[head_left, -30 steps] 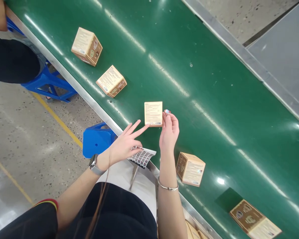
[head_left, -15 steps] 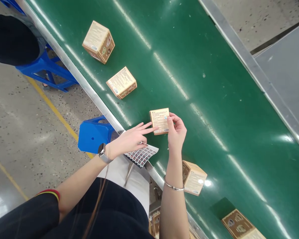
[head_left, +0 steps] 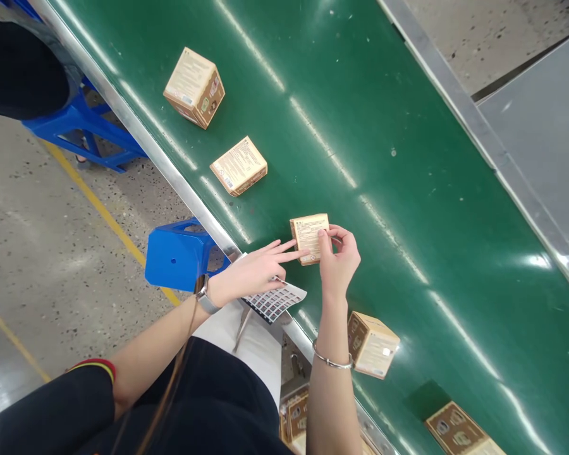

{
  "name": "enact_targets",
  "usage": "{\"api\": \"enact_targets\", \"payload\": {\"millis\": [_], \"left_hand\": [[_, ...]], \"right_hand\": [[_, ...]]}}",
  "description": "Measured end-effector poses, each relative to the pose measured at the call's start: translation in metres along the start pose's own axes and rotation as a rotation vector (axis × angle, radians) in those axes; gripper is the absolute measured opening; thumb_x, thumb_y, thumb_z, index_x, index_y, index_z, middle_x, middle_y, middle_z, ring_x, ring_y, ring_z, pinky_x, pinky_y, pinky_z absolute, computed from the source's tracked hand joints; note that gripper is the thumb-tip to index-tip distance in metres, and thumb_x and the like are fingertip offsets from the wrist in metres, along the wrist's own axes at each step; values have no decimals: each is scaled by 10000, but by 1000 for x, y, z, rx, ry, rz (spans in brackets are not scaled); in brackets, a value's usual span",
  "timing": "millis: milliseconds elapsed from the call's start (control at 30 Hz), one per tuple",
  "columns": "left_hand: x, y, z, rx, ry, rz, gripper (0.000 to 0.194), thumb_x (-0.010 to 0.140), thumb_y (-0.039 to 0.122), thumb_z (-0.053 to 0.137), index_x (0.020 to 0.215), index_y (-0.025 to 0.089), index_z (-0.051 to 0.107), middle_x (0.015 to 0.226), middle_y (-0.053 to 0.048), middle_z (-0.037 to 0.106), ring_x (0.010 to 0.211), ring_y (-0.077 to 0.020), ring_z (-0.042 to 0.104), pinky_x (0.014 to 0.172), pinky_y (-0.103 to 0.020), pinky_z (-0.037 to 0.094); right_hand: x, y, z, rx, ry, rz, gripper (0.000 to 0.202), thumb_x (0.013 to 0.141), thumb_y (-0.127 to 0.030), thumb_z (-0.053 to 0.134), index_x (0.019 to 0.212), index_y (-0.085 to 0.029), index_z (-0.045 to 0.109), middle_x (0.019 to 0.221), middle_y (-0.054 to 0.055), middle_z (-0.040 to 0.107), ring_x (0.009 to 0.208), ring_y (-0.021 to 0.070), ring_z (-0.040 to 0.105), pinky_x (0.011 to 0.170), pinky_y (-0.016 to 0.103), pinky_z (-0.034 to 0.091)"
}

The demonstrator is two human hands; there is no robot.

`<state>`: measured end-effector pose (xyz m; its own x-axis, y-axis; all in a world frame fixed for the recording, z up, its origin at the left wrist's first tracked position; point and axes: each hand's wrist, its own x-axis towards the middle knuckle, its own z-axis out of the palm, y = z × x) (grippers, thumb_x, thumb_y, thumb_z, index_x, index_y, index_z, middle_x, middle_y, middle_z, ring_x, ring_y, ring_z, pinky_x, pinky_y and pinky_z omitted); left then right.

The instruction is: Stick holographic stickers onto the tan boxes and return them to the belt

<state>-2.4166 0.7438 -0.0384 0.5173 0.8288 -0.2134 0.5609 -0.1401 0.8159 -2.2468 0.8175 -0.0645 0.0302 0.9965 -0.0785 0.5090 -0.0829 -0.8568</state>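
A small cream-and-brown cardboard box (head_left: pixel 308 235) with printed text on its upper face rests on the green belt. My right hand (head_left: pixel 340 259) is closed at its right edge, thumb pressed on the printed face and fingers curled along the side. Whatever lies under the thumb is hidden. My left hand (head_left: pixel 258 272) stretches its index and middle fingers onto the box's left part. Below them, its thumb and other fingers hold a sheet of small stickers (head_left: pixel 277 302), printed in a grid, over the belt's metal edge.
Two similar boxes stand up the belt, a far box (head_left: pixel 195 87) and a nearer box (head_left: pixel 239 165). Another box (head_left: pixel 374 347) is right of my forearm, and one (head_left: pixel 458 430) sits at the lower right. A blue stool (head_left: pixel 173 259) and a seated person (head_left: pixel 23 69) are left.
The boxes and both hands appear slightly lower and further right in view. A small blue-and-white sticker seen by my right thumb is now covered, with the thumb pressed on the box face.
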Motion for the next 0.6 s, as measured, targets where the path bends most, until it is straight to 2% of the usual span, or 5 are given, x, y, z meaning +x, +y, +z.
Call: {"api": "enact_targets", "payload": {"millis": [200,300,400,500,600], "left_hand": [[3,11,8,-30,-22,3,226,890,180,617,669,171,667,1544,-11,400,1475,-261,258,1230,-459,198],[-1,16,4,-114,15,-102,178,914,230,599,768,184,690,1403,-36,577,1274,-240,552,1091,-388,405],[-6,20,-7,-187,52,-263,182,947,296,548,889,216,701,1020,-1,752,895,-173,696,763,-264,498],[-12,24,-22,-209,45,-361,176,934,313,553,896,216,695,841,18,742,782,-161,677,654,-236,446],[-18,26,-33,-263,60,-410,135,906,296,583,907,194,672,877,4,735,794,-161,668,667,-233,444]], "right_hand": [[-5,-3,-3,-45,188,40,264,835,-394,646,955,-219,490,824,43,672,769,195,659,801,381,525],[-12,-17,-21,-171,168,-85,184,913,-364,545,1006,-206,551,946,91,678,883,214,659,836,398,517],[-29,-35,-41,-249,-105,-232,193,934,-341,527,1065,-220,600,1036,89,686,969,218,656,845,380,526],[-50,-47,-51,-243,-500,-326,172,950,-285,515,1086,-239,610,1019,61,707,946,199,673,817,336,542],[-62,-47,-50,-248,-576,-368,191,971,-214,457,1084,-226,610,989,63,708,917,188,677,794,316,542]]}}
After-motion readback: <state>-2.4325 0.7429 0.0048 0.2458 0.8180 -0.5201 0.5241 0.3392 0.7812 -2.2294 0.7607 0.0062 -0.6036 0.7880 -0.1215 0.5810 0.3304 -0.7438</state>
